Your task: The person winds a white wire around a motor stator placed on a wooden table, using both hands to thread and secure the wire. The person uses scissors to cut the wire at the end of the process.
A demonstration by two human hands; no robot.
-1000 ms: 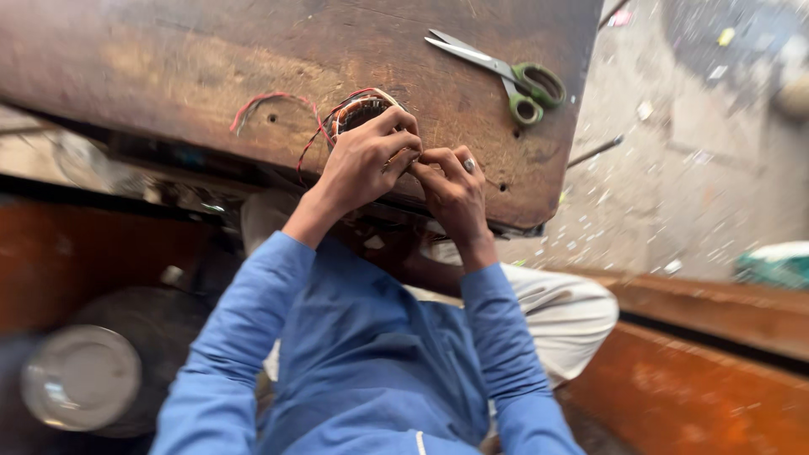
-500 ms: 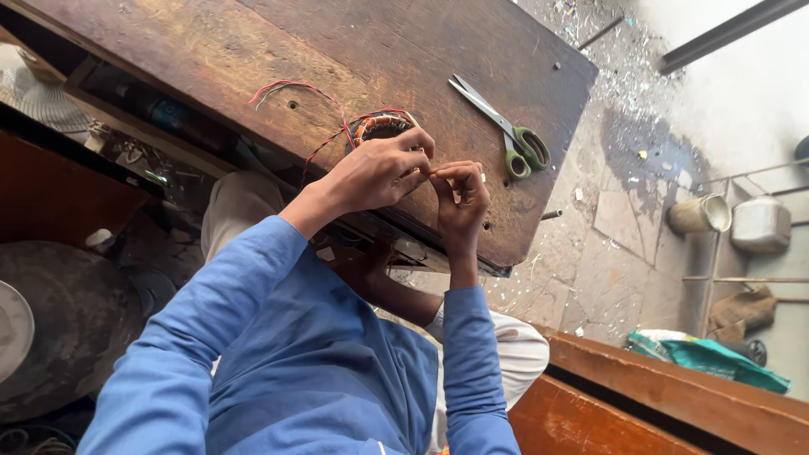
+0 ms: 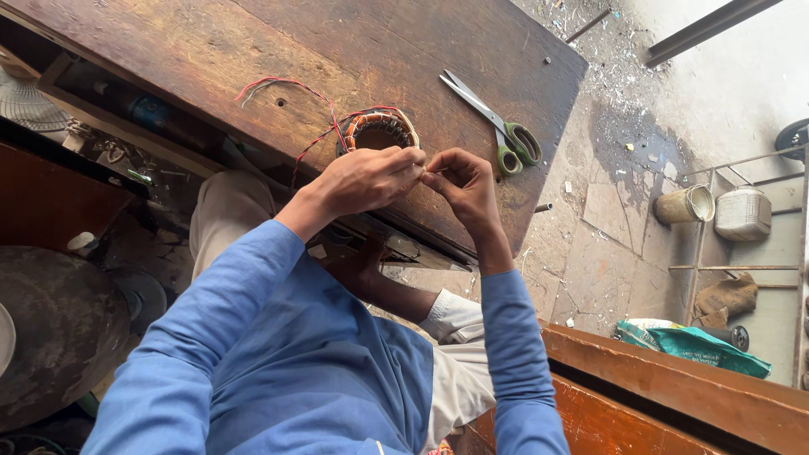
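Observation:
A round motor stator (image 3: 377, 132) with copper windings lies on a worn wooden table (image 3: 253, 50), with thin red wires (image 3: 282, 85) trailing from it to the left. My left hand (image 3: 364, 179) rests against the stator's near edge, fingers pinched together. My right hand (image 3: 465, 184) is right beside it, fingertips meeting the left hand's over something thin that is too small to make out. Both arms wear blue sleeves.
Green-handled scissors (image 3: 495, 123) lie on the table to the right of the stator. On the dusty floor stand a tin can (image 3: 687, 204), a pale container (image 3: 743, 214) and a green bag (image 3: 699, 345). A brown wooden edge (image 3: 674, 379) runs at lower right; a dark round object (image 3: 50, 329) sits lower left.
The camera view has swung, bringing more of the floor on the right into sight. Both hands stay pinched together at the stator's near edge.

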